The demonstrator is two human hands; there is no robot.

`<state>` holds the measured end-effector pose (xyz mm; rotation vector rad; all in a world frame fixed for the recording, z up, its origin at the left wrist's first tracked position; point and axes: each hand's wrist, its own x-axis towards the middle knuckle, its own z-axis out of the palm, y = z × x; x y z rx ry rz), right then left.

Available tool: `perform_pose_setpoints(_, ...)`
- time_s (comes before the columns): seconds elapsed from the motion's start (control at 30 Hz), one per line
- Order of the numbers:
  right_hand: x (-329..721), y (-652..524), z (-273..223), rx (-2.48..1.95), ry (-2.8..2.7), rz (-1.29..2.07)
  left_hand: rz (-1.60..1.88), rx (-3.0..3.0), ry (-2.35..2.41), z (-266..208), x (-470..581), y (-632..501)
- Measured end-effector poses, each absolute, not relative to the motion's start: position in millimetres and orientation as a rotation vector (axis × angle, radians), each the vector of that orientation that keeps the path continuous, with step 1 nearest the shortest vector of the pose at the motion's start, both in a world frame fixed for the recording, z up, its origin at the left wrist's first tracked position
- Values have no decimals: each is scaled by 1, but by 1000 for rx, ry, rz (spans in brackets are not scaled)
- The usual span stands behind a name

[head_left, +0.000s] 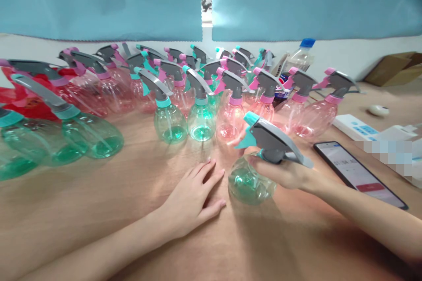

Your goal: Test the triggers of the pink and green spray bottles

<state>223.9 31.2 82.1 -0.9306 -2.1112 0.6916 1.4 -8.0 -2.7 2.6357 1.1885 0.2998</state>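
My right hand (pixel 280 171) is wrapped round the neck of a green spray bottle (pixel 247 184) with a grey and turquoise trigger head. That bottle is tilted a little, and its nozzle points left and away from me. I cannot tell whether its base touches the table. My left hand (pixel 194 195) lies flat on the wooden table (pixel 158 246), fingers spread, just left of the bottle and apart from it. Beyond the hands stand a green spray bottle (pixel 201 123), another green one (pixel 170 125) and a pink spray bottle (pixel 230 123).
Several more pink and green spray bottles crowd the back and left, near red plastic (pixel 29 101). A phone (pixel 361 175), a white power strip (pixel 356 127), a mouse (pixel 378 110) and a cardboard box (pixel 392 69) are right. A blue-capped bottle (pixel 301 57) stands behind.
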Motion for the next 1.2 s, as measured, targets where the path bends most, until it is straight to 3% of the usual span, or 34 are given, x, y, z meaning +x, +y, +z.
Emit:
perform_pose_setpoints(0.4, 222, 33, 74, -786, -1946, 906, 299, 2649, 1185, -3, 1, -8)
perform_pose_setpoints(1.2, 221, 33, 76, -809, -1996, 765, 295, 2644, 1189, -3, 2, -8)
